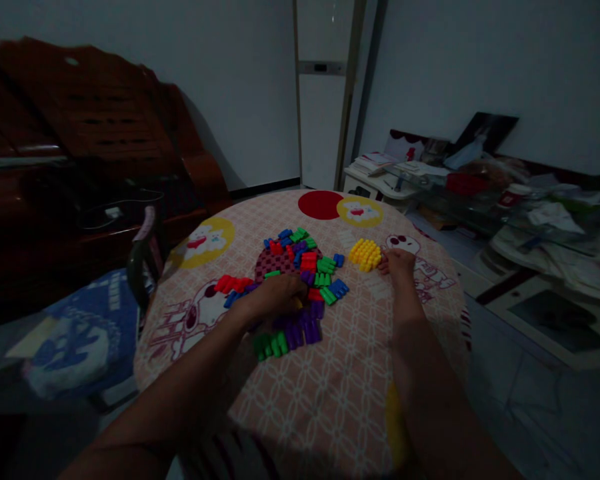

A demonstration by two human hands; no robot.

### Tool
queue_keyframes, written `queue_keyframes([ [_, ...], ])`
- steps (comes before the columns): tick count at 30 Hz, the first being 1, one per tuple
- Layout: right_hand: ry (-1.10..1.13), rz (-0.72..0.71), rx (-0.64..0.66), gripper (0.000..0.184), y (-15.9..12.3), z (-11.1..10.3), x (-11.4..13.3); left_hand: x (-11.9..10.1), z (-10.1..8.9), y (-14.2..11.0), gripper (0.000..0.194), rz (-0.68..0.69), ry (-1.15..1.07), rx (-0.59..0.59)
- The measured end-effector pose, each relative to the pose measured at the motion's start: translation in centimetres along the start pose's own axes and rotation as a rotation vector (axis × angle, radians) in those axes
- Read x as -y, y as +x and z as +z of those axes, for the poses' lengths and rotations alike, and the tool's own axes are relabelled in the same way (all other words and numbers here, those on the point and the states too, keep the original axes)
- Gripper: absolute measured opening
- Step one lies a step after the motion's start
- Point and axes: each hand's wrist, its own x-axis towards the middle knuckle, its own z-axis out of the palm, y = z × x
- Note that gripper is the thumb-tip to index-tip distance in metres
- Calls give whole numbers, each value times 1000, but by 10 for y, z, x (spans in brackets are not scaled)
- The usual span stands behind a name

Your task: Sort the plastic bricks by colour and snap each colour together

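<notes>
My left hand (pixel 283 291) reaches over a mixed pile of plastic building blocks, its fingers curled down. A yellow building block (pixel 298 304) shows under those fingers, partly hidden by them. Around the hand lie red blocks (pixel 233 284), green blocks (pixel 271 345), purple blocks (pixel 303 331) and blue blocks (pixel 339 288). My right hand (pixel 399 261) is at the right edge of a tight group of yellow blocks (pixel 365 255). Its fingers are bent together against that group, and whatever they may hold is hidden.
The round table has a patterned cloth (pixel 350 373). A chair with a blue cover (pixel 90 327) stands at the left, before a wooden sofa (pixel 105 127). A cluttered glass-topped cabinet (pixel 480 207) runs along the right. A tall white unit (pixel 323 127) stands at the back.
</notes>
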Motion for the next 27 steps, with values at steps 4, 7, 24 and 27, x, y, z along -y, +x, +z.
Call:
queue_keyframes([
  [4, -11, 16, 6, 13, 1, 0, 1, 11, -5, -3, 20, 27, -81, 31],
  [7, -22, 33, 4, 11, 2, 0, 1, 20, -21, -8, 15, 68, -96, 12],
  [24, 20, -61, -37, 14, 1, -1, 5, -13, -22, 85, 17, 75, -549, -259],
  [27, 106, -247, -13, 21, -1, -1, 10, -19, -20, 95, 19, 17, -532, -332],
])
